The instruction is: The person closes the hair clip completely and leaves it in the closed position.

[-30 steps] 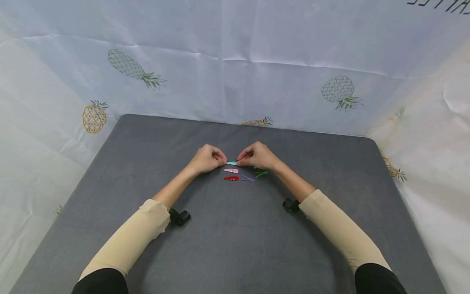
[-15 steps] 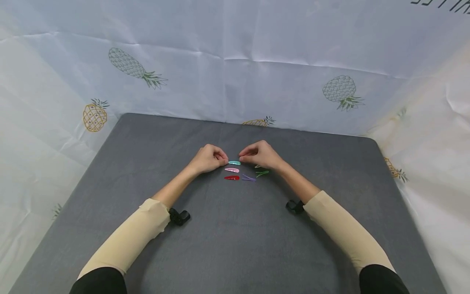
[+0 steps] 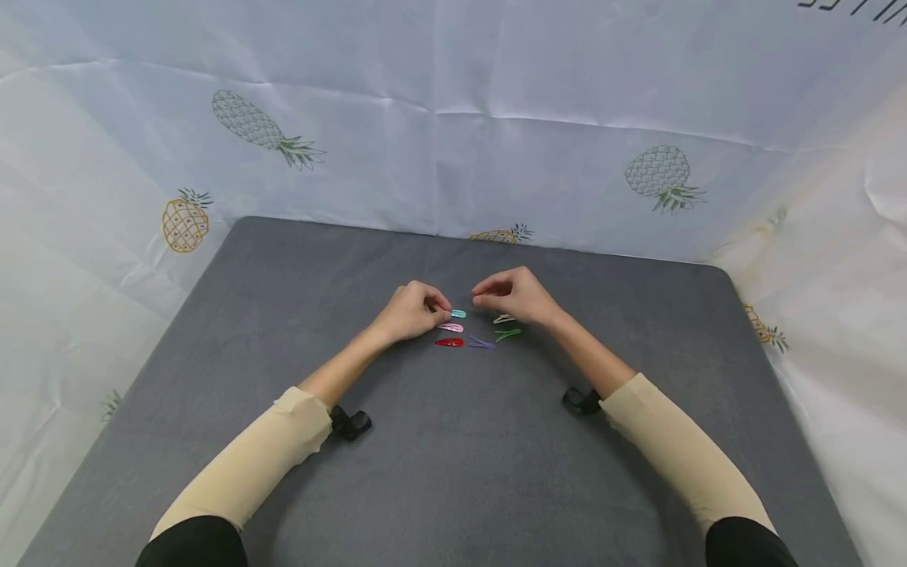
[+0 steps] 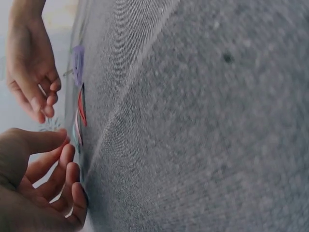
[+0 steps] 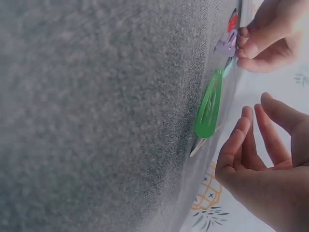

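and the left hand (image 3: 413, 309) covers the left end of the teal clip (image 3: 459, 313), just beyond the pink clip (image 3: 453, 327), pinching or not i can't tell, right hand (image 3: 520, 298) spread, this clip looking light, stiff, slick, best edge-gripped.

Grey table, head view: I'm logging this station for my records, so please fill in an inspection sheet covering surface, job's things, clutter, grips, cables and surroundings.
Surface: grey, woven-textured table, rounded far corners.
Job's things: teal hair clip, pink hair clip and red teardrop-shaped hair clip in a column; to their right, V-shaped purple hair clip, V-shaped green hair clip and slim cream hair clip.
Clutter: nothing seen.
Grips: left hand at the left ends of the teal and pink clips, pinch unclear; right hand holds nothing, near the cream clip.
Cables: nothing seen.
Surroundings: white, pineapple-printed cloth behind and at both sides.
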### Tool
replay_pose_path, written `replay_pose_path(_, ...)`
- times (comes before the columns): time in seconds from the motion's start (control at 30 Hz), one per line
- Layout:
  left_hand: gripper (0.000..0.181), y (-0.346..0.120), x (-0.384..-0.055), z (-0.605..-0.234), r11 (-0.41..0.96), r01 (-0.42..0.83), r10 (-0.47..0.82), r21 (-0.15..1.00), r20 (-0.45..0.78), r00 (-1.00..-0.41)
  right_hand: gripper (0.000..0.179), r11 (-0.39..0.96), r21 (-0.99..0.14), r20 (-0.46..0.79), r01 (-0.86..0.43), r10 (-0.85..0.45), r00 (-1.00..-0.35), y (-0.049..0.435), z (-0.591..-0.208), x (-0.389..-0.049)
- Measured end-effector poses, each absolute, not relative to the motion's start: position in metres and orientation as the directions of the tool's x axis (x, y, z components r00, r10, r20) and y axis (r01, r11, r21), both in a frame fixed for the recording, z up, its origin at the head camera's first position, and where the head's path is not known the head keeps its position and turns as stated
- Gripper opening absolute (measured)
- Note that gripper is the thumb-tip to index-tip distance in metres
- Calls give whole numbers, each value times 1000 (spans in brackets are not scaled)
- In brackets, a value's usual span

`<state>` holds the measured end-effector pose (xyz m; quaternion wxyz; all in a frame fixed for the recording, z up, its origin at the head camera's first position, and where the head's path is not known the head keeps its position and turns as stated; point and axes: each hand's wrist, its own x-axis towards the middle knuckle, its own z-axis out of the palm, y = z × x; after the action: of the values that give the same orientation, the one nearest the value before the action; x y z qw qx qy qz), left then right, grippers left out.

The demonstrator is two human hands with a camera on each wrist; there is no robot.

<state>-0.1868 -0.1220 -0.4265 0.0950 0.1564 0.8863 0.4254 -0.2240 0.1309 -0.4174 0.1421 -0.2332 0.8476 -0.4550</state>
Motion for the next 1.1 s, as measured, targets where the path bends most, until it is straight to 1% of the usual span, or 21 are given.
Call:
replay_pose_path(0.2, 11, -115, -183, -422, 573, 253, 408, 780, -3, -913, 21, 489, -833, -37, -260, -518, -854, 137, -416, -215)
replay_pose_path(0.3, 11, -113, -181, -422, 565, 274, 448, 779, -11, -894, 21, 496, -830, -50, -254, -520, -853, 141, -415, -209)
replay_pose_path(0.57, 11, -111, -180, -425, 540, 309, 543, 783, -43, -839, 21, 488, -824, -35, -288, -551, -834, 152, -414, -193)
replay_pose_path(0.83, 19, -107, -179, -428, 550, 335, 559, 765, -39, -828, 19, 517, -800, -51, -305, -565, -824, 161, -416, -178)
replay_pose_path(1.1, 17, -104, -179, -433, 561, 345, 554, 752, -32, -832, 15, 517, -809, -70, -280, -558, -827, 166, -420, -168)
